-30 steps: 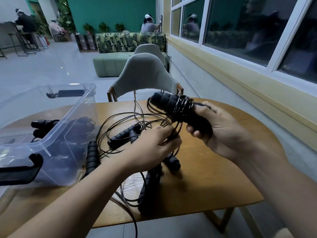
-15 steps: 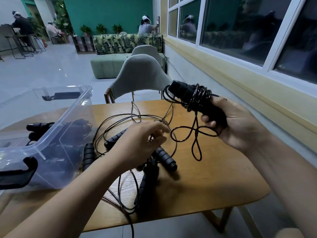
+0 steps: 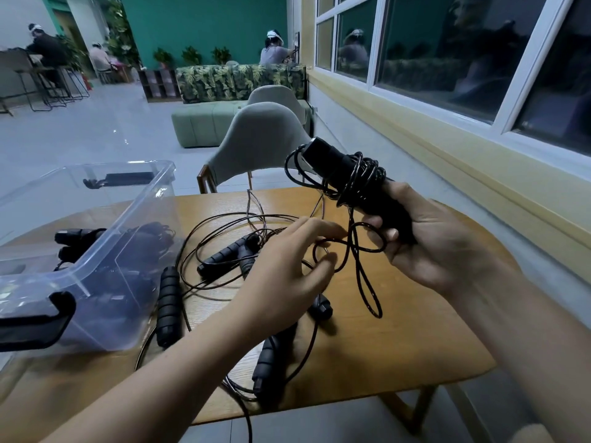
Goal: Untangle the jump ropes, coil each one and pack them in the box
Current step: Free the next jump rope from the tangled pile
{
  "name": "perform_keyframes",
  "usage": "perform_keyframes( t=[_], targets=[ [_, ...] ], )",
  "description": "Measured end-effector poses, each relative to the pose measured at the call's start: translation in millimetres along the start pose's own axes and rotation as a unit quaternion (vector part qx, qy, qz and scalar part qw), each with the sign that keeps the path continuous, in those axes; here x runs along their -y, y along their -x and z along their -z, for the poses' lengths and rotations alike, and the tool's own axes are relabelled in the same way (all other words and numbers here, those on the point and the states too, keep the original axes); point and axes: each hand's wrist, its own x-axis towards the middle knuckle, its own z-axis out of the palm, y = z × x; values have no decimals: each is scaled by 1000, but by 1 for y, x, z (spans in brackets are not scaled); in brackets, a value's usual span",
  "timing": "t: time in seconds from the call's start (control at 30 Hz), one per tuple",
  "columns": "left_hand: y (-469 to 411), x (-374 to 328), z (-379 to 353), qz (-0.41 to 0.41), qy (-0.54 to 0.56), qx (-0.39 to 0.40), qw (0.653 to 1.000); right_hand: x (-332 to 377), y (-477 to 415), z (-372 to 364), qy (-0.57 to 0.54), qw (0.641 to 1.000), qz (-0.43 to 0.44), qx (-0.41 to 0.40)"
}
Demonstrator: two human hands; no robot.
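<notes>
My right hand [image 3: 441, 247] grips a pair of black handles [image 3: 335, 164] with black cord wound round them, raised above the table. A loose loop of that cord [image 3: 367, 282] hangs below it. My left hand [image 3: 281, 276] reaches to this loop with relaxed fingers, and the cord passes between its thumb and fingers. Under my left hand lies a tangle of black cords [image 3: 224, 219] with several foam handles [image 3: 168, 306] on the wooden table [image 3: 399, 330]. At the left, a clear plastic box [image 3: 153, 199] holds coiled ropes [image 3: 80, 235].
A grey chair [image 3: 259, 139] stands behind the table's far edge. The wall and window sill [image 3: 447, 145] run close along the right. One cord hangs over the near table edge [image 3: 246, 420]. Other people sit far back in the room.
My right hand has lifted the wound handles up and to the right, and a loop has come loose below them. My left hand let go of the tangle and moved toward that loop.
</notes>
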Motion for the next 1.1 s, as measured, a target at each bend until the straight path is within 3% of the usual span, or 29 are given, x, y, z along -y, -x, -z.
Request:
perform_keyframes(
  t=[0.13,0.23,0.5,0.7,0.8,0.9,1.0,1.1],
  targets=[
    [0,-2,-4,49,61,-5,997,-5,-3,-3,-1,1000,11,-5],
    [0,1,-4,41,54,13,998,-8,-4,-5,1,1000,16,10],
    [-2,12,16,76,56,-50,994,7,-18,27,-44,997,53,-19],
    [0,33,32,142,73,-78,984,5,-26,51,36,992,91,-75],
    [3,40,41,140,165,-28,976,1,-29,57,71,983,110,-125],
    [9,35,47,136,261,77,953,-3,-33,60,98,978,108,-151],
    [12,23,46,168,277,173,930,-11,-36,57,135,973,106,-151],
    [11,16,39,222,265,182,920,-20,-37,49,187,966,122,-128]
  ],
)
